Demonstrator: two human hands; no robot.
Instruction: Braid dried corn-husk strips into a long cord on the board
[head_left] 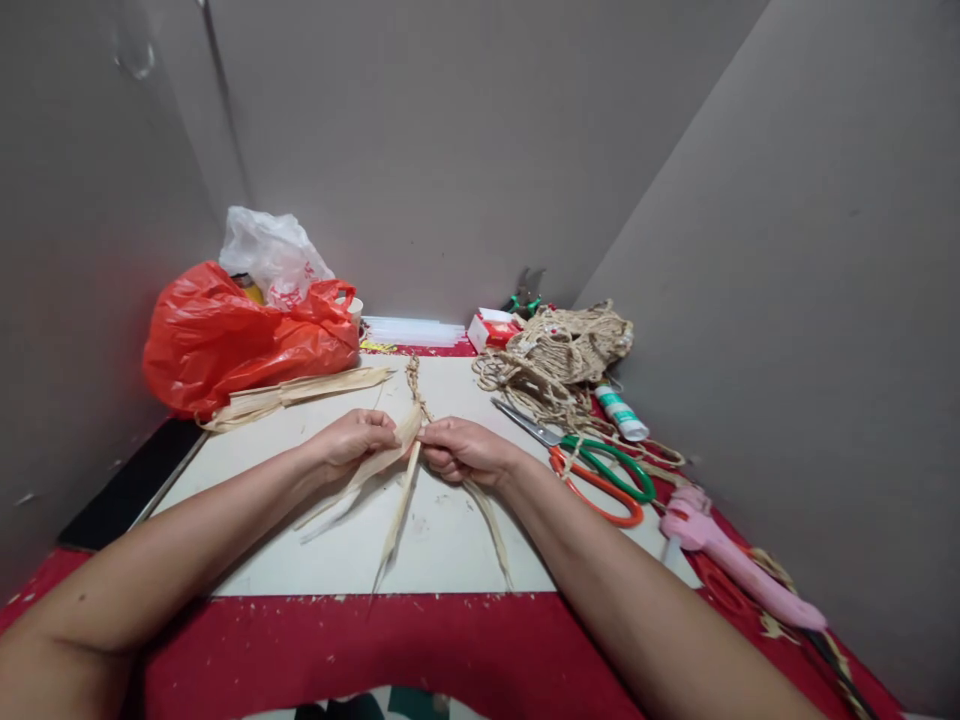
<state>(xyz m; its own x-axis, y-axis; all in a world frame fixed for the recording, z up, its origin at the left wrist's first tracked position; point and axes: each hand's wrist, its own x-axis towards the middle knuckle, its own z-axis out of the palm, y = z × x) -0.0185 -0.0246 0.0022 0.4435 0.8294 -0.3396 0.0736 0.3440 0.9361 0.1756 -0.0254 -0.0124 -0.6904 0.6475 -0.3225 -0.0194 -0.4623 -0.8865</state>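
Note:
Over the middle of a white board (300, 560), my left hand (356, 440) pinches a pale, dry corn husk strip (382, 460) with its thumb and fingers. Close beside it, my right hand (465, 450) is closed at the lower end of a short husk braid (413, 375), which runs away from me on the board. Another narrow strip (405, 500) hangs toward me between the hands, and one more strip (491, 525) comes out below my right hand. The exact grip inside my right fist is hidden.
Left are loose husks (300, 392), a red plastic bag (247, 340) and a white bag (274, 250). Coiled braided cord (570, 345), scissors (592, 465) and a pink glue gun (735, 560) lie right. Clear sticks (412, 331) and a red-white box (491, 329) stand behind. Grey walls surround the table.

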